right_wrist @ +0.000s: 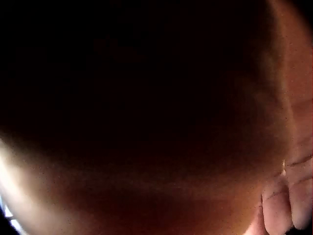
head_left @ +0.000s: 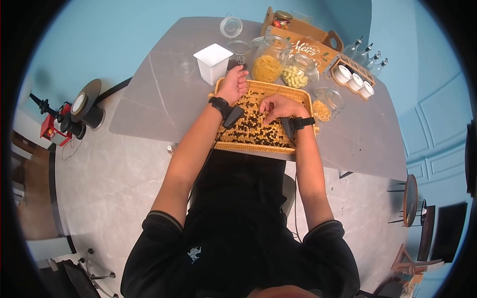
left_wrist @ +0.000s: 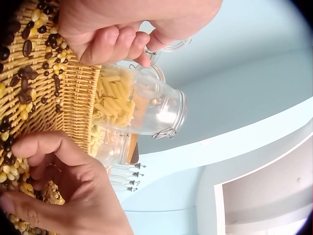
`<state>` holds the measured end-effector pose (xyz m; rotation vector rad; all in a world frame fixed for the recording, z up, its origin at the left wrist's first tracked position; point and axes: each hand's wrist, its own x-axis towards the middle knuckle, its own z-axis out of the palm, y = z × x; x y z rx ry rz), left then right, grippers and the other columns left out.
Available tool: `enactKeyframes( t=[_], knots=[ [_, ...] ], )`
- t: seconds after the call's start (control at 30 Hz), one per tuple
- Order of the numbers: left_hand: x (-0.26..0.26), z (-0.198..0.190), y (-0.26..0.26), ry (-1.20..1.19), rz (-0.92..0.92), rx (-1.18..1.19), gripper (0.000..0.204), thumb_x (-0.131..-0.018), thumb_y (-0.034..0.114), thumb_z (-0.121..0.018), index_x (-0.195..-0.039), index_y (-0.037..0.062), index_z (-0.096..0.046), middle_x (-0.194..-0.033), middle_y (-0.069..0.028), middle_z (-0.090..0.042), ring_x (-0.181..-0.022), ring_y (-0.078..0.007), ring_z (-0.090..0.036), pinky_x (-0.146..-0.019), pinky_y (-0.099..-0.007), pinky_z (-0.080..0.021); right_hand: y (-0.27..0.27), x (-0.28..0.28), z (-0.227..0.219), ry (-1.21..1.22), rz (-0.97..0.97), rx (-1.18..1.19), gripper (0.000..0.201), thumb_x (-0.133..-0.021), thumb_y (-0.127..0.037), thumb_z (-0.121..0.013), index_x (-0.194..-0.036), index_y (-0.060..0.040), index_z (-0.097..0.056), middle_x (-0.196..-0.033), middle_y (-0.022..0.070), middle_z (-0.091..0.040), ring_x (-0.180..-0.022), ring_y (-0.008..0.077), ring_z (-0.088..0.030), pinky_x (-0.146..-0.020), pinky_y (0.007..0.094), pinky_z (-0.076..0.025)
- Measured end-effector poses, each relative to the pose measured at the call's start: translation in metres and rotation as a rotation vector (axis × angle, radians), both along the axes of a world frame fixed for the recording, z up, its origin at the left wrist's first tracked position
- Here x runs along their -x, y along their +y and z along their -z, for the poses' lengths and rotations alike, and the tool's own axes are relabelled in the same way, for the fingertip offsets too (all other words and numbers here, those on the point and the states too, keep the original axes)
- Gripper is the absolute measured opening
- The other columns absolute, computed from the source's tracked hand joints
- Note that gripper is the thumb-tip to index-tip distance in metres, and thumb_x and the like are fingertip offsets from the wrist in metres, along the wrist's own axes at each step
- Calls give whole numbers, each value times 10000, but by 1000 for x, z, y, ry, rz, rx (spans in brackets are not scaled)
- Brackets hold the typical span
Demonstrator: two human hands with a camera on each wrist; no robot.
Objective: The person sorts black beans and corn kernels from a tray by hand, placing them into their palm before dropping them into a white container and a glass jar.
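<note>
On the table a woven basket (head_left: 258,145) holds scattered dark beans (head_left: 237,133) and yellow kernels (head_left: 256,130). Over its back left edge is my left hand (head_left: 233,85), beside a clip-top jar (head_left: 239,48) with dark contents. In the left wrist view the fingers of this hand (left_wrist: 115,44) are curled towards the palm, whose inside is hidden. My right hand (head_left: 282,107) reaches down into the basket's right half. Its thumb and forefinger stand apart among the beans (left_wrist: 11,169). The right wrist view is mostly dark, with some fingers (right_wrist: 277,210) at its lower right.
Behind the basket stand a white square container (head_left: 212,69), a jar of penne (head_left: 268,67) and a jar of pale green pieces (head_left: 295,77). An open jar (head_left: 323,110) lies at the right. Further back are a wooden crate (head_left: 303,42) and a rack with white cups (head_left: 355,82).
</note>
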<state>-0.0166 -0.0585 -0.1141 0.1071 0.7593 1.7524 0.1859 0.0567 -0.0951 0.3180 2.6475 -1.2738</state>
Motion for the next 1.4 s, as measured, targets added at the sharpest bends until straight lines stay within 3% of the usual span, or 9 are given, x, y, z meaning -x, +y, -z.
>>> enactKeyframes(
  t=[0.27, 0.47, 0.57, 0.67, 0.77, 0.87, 0.97, 1.03, 1.4],
  knots=[
    [0, 1, 2, 20, 26, 15, 269, -983, 338, -615, -889, 93, -552, -588, 51, -351, -466, -92, -301, -406, -246, -237, -1, 1, -2, 29, 72, -21, 193, -730, -30, -840, -911, -22, -774, -800, 25, -743, -714, 112, -654, -683, 260, -520],
    [-2, 0, 3, 31, 21, 69, 261, -991, 325, -604, -901, 80, -579, -664, 16, -457, -526, -109, -397, -457, -238, -310, -5, 3, -7, 76, 147, -51, 146, -792, -3, -765, -938, -7, -782, -826, 43, -760, -706, 106, -668, -665, 267, -546],
    [-1, 2, 3, 87, 47, 48, 266, -1009, 310, -579, -930, 58, -612, -740, -20, -558, -608, -125, -486, -526, -234, -405, 3, 5, -2, 250, 216, 20, 141, -819, 0, -750, -956, 6, -780, -838, 50, -758, -698, 99, -662, -647, 260, -546],
    [-5, 0, 2, 87, 56, 68, 318, -1049, 292, -511, -1042, -6, -619, -908, -99, -645, -774, -181, -608, -678, -282, -541, 7, 9, -4, 411, 330, 100, 136, -858, -22, -751, -986, 19, -773, -846, 60, -755, -721, 98, -665, -660, 247, -546],
    [-13, -5, 2, 120, 92, 39, 458, -1090, 296, -412, -1215, -118, -561, -1164, -234, -648, -1064, -316, -663, -927, -384, -590, 3, 13, -6, 587, 460, 69, 149, -883, -57, -760, -1008, 24, -767, -853, 69, -750, -740, 104, -666, -683, 246, -547],
    [-16, -8, 1, 64, 219, -35, 571, -1109, 314, -345, -1332, -201, -448, -1339, -332, -554, -1260, -426, -578, -1094, -477, -505, 4, 16, -1, 718, 481, -38, 167, -881, -71, -767, -1021, 20, -763, -878, 79, -742, -746, 114, -660, -690, 259, -546],
    [-17, -7, 2, 66, 332, -89, 622, -1113, 330, -326, -1359, -236, -397, -1389, -374, -504, -1308, -466, -532, -1137, -516, -456, 2, 15, -3, 729, 434, -197, 175, -873, -42, -758, -1038, 17, -758, -931, 98, -734, -772, 146, -663, -713, 269, -548],
    [-16, -6, 2, 68, 349, -86, 624, -1112, 332, -335, -1359, -238, -389, -1379, -367, -512, -1299, -458, -542, -1140, -521, -451, 1, 14, -4, 667, 364, -282, 185, -864, -17, -753, -1046, 15, -755, -953, 110, -727, -795, 171, -668, -730, 279, -550],
    [-12, 3, 7, 31, 296, -66, 623, -1107, 323, -364, -1341, -254, -374, -1357, -380, -504, -1285, -497, -532, -1130, -531, -462, 0, 13, -2, 662, 313, -124, 363, -820, 160, -622, -1153, 40, -703, -1078, 137, -717, -958, 209, -698, -860, 314, -569]
  ],
)
